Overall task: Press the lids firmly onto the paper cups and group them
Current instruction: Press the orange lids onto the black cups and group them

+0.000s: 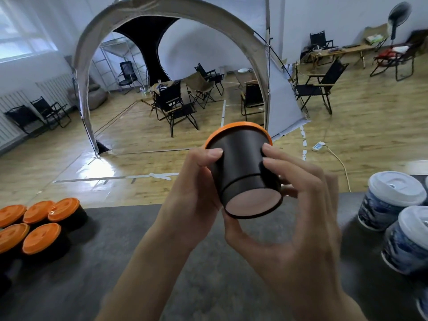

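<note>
Right now both hands hold one black cup (243, 163) in the air above the table (162, 251), approx mid-frame. Cup is tipped over: base faces the camera, orange lid (231, 127) on the far end, pointing away. Lid's far side is hidden, so can't tell if it's seated all round.

Left hand (192, 181): thumb (214, 154) lies flat on the cup's left wall, just below the lid. Other fingers go behind the cup, not visible.

Right hand (296, 205), a bit blurred: fingers curled round the right side, fingertips (269, 149) on the wall near the lid, thumb hooked under the base rim. So both hands grasp the cup.

L edge of table: five orange-lidded cups (41, 237), black, upright, bunched w/ lids touching or nearly. R edge: white-lidded cups (393, 200) w/ blue-white print, upright, close together, some cut off by the frame. Held cup is well apart from both groups.
</note>
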Available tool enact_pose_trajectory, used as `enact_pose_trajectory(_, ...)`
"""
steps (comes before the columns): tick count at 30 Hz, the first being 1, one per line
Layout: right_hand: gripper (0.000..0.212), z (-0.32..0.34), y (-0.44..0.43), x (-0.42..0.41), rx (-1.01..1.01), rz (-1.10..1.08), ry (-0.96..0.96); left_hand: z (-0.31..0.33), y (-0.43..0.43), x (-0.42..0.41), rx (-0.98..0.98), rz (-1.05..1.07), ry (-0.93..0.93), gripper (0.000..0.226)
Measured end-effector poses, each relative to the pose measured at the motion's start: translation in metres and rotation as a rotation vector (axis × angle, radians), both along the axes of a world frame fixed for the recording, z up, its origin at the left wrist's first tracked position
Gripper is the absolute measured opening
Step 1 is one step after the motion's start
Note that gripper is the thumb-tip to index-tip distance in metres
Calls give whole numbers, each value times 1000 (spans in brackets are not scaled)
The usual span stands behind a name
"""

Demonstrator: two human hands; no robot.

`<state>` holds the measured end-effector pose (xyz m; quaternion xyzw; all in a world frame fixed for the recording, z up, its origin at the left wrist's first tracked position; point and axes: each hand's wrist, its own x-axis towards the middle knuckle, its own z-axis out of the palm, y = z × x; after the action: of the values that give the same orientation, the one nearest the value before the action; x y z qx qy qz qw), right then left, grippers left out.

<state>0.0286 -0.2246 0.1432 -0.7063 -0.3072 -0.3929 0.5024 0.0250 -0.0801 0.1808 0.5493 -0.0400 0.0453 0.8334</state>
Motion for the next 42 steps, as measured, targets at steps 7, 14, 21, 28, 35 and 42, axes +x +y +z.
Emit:
enact_pose_trajectory(7,60,-4,-4,3,-97,-13,-38,-1,3,-1,23,-64,18,40)
enact_pose_trajectory(14,66,-10,1,0,-86,0,-98,-11,3,2,-124,-49,92,64)
enact_pose_trajectory(21,67,-17,4,-2,-121,93,-89,-17,6,1,-192,-88,66,62)
enact_pose_trajectory(28,51,-11,6,-6,-83,89,-102,-28,0,-3,-329,-117,31,81)
enact_pose_trajectory(35,68,-11,-1,-4,473,420,793,-19,10,0,246,133,-88,55)
enact_pose_trajectory(42,61,6,-4,12,723,865,1360,-21,22,0,437,149,-230,43)
